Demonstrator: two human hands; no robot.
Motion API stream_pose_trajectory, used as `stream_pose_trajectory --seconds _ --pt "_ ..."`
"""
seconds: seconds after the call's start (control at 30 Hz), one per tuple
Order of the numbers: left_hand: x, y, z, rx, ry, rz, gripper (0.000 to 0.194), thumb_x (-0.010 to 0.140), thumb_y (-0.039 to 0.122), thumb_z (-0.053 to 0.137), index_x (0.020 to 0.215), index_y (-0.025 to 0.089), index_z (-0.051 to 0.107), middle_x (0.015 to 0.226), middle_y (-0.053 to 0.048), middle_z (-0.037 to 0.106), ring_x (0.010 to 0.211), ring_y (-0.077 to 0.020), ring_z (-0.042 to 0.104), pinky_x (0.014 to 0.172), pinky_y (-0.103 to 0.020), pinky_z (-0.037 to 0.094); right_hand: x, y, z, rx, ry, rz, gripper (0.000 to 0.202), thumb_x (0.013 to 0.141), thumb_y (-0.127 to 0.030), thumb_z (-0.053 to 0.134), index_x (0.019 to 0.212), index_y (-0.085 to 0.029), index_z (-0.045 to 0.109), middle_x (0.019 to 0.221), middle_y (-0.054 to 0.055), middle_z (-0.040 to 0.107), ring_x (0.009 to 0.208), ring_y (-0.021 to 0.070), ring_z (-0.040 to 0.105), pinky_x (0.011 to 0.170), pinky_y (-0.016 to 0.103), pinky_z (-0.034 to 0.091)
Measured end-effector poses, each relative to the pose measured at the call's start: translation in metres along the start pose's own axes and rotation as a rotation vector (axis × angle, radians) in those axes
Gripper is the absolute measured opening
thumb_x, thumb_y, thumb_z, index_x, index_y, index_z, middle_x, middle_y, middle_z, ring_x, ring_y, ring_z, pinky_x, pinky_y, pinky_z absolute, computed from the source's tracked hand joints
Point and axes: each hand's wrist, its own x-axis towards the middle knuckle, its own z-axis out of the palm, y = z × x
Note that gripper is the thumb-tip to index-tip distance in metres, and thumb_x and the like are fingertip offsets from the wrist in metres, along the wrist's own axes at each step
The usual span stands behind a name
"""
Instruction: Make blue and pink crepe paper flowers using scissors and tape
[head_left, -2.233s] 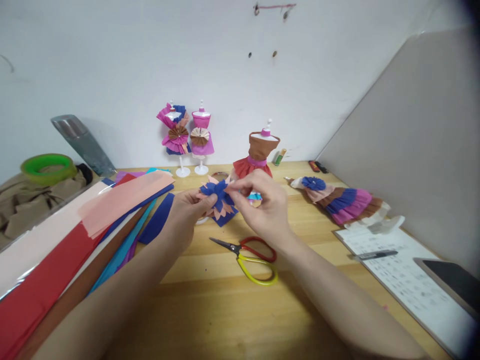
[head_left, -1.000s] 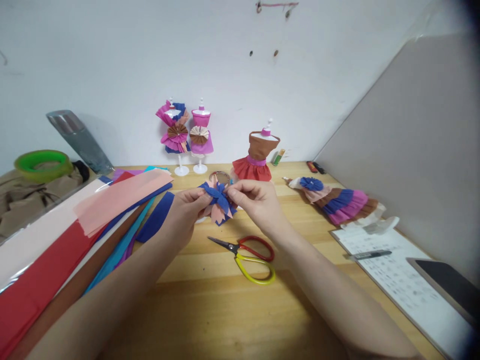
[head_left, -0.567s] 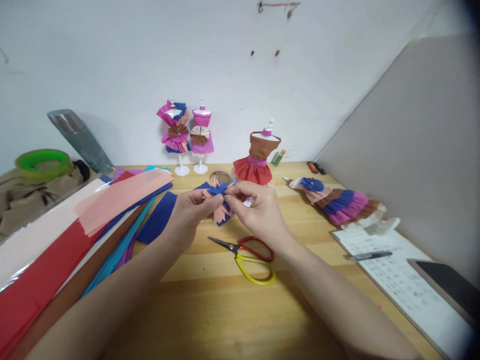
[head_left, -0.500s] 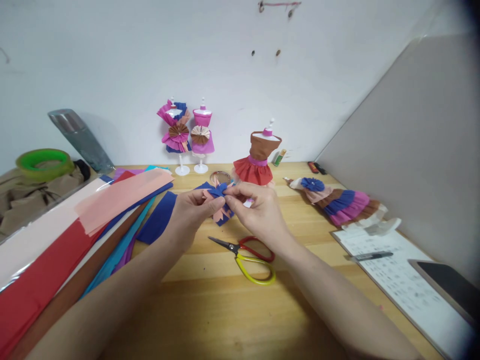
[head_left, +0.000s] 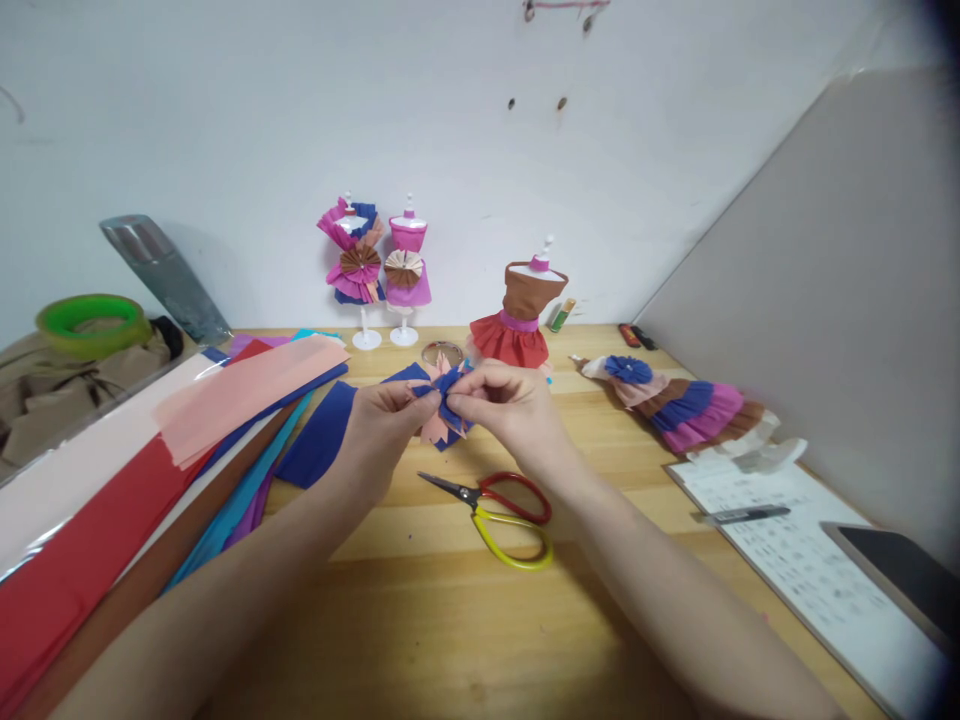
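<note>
Between my two hands is a paper flower (head_left: 435, 428) with blue petals in the middle and pink, jagged petals around them. My left hand (head_left: 386, 420) pinches its left side between thumb and fingers. With a closed pinch, my right hand (head_left: 508, 402) grips the blue petals from the right. Fingertips hide part of the flower. Just below my hands lie scissors (head_left: 469, 495) with one red and one yellow handle, blades slightly apart. Blue paper (head_left: 319, 438) lies left of my left hand, and a round ring-like item (head_left: 442, 350) sits behind the flower.
Coloured crepe paper strips (head_left: 247, 390) cover the left side, near a tape roll (head_left: 94, 325) and a bottle (head_left: 165, 275). Small mannequins in paper dresses (head_left: 519, 300) stand along the wall. At right are a lying paper dress (head_left: 682, 405), a written sheet (head_left: 780, 560), a cutter (head_left: 750, 514) and a phone (head_left: 892, 570).
My fingers have shifted on the flower, and its blue petals are now pinched up and more folded. The whole view has moved slightly; the scissors lie as before.
</note>
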Motion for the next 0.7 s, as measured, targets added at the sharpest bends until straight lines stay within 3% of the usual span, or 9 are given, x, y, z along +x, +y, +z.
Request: stream_pose_trajectory --seconds 0.23,0.7 --pt "-0.0018 0.0072 0.002 -0.054 -0.04 -0.041 0.033 0.072 0.034 0.074 0.046 0.014 0.067 0.052 -0.006 0.065 0.052 -0.0124 0.056 0.061 -0.025 0.046 0.0051 0.0022 -0.0029 0.29 -0.002 0.233 0.02 0.051 -0.029 0.083 0.056 -0.018 0.067 0.053 -0.003 0.06 0.046 0.0073 0.044 0.047 0.023 0.031" --pt "0.0016 0.0052 0.0029 -0.131 -0.002 -0.043 0.032 0.069 0.032 0.077 0.046 0.013 0.064 0.047 -0.003 0.059 0.046 -0.0087 0.048 0.053 -0.024 0.04 0.0046 0.0028 -0.0007 0.375 -0.013 0.254 0.021 0.053 -0.028 0.082 0.058 -0.017 0.064 0.049 -0.005 0.057 0.044 0.0064 0.043 0.047 0.023 0.028"
